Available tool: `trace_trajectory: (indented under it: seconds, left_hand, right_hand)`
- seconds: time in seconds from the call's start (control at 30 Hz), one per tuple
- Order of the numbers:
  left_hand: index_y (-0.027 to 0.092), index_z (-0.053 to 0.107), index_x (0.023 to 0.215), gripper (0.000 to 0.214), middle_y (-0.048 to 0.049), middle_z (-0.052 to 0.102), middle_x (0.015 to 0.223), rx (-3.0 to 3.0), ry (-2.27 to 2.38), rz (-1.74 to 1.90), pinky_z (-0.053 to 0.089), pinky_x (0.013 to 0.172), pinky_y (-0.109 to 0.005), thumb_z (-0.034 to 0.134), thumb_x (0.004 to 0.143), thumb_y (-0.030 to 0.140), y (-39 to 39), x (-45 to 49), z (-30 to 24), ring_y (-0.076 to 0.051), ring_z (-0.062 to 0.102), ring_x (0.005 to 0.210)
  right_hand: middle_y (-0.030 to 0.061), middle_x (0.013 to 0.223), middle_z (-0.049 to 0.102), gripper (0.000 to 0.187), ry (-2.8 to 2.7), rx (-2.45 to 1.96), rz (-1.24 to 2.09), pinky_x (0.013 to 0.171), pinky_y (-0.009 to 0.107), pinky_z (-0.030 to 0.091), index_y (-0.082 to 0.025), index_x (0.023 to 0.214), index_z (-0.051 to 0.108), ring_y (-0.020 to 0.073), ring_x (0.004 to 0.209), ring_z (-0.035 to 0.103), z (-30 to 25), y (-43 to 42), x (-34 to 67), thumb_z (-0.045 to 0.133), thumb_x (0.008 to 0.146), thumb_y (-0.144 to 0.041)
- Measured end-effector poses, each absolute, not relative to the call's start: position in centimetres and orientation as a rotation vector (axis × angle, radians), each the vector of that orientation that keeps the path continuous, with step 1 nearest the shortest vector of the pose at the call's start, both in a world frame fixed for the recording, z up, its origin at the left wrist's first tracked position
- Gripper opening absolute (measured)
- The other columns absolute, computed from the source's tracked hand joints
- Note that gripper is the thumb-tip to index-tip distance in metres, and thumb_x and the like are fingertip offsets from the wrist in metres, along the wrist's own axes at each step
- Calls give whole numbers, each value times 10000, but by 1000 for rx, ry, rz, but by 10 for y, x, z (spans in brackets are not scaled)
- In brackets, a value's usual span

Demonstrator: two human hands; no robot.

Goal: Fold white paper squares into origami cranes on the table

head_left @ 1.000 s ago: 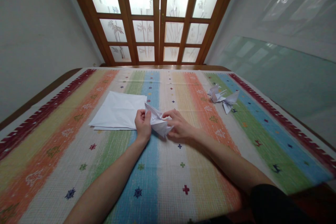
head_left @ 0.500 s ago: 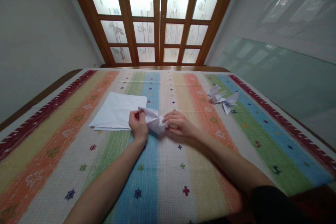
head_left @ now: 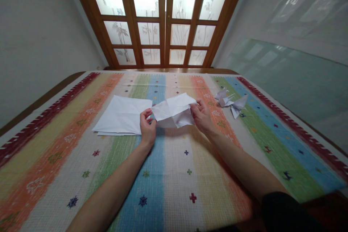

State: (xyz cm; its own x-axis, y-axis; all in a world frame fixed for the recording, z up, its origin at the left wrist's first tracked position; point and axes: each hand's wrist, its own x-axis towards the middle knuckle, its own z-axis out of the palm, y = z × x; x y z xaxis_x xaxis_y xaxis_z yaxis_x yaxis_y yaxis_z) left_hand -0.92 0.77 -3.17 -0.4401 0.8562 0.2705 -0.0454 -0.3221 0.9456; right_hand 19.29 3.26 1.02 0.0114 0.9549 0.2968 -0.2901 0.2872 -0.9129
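Brown wooden double doors (head_left: 162, 36) with frosted, plant-patterned glass panes stand at the far end of the room, between pale walls; a greenish glassy panel (head_left: 285, 69) lies along the right wall; before the doors, a wooden table with rounded far corners is spread with a striped, multicoloured cloth (head_left: 174, 185) printed with small stars, crosses and deer. A creased white sheet of paper (head_left: 175, 107), partly folded and bent along its creases, is held up over the middle of the cloth, stretched between two bare hands; the left hand (head_left: 148, 127) has thumb and fingers pinched together on its left end; the right hand (head_left: 202, 117) is clamped on its right end, thumb towards the camera; a black sleeve (head_left: 282, 212) covers the right arm near the elbow. A flat stack of white square paper (head_left: 122, 116) lies just left of the held sheet, its right edge partly behind the left hand; two folded white paper birds (head_left: 237, 106) sit close together beyond the right hand, on the right side of the cloth.
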Motion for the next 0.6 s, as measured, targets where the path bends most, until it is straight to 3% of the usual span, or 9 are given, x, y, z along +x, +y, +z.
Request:
trace_trajectory:
  seconds: [0.13, 0.23, 0.37, 0.6]
  left_hand:
    - [195, 631, 1067, 412, -88, 643, 1174, 1018, 1017, 1613, 444, 944, -345, 622, 789, 499, 5, -5, -31, -240, 597, 1088]
    - [222, 560, 1207, 646, -116, 587, 1308, 757, 839, 1497, 448, 959, -389, 617, 752, 676, 1, -4, -25, -264, 606, 1117]
    - [195, 459, 1323, 847, -171, 616, 1272, 569, 549, 1199, 473, 944, -449, 594, 708, 762, -6, -5, -12, -303, 624, 1112]
    - [139, 527, 1310, 947, -183, 634, 1271, 511, 291, 996, 414, 1046, -503, 583, 653, 818, -11, -12, -4, -374, 517, 1270]
  right_hand:
    - [-97, 578, 507, 426, -1016, -751, 1173, 453, 189, 334, -244, 791, 481, 75, 465, 417, 9, 32, 191, 797, 674, -504]
    - [-83, 625, 578, 402, -971, -742, 1214, 503, 202, 417, -234, 771, 495, 86, 516, 501, 7, 32, 191, 814, 661, -452]
    - [-59, 686, 647, 333, -963, -759, 1415, 587, 247, 512, -229, 796, 550, 118, 593, 600, 7, 32, 196, 806, 671, -403]
    - [27, 886, 743, 232, -868, -655, 1730, 800, 325, 591, -208, 968, 651, 199, 826, 710, 7, 31, 198, 667, 803, -370]
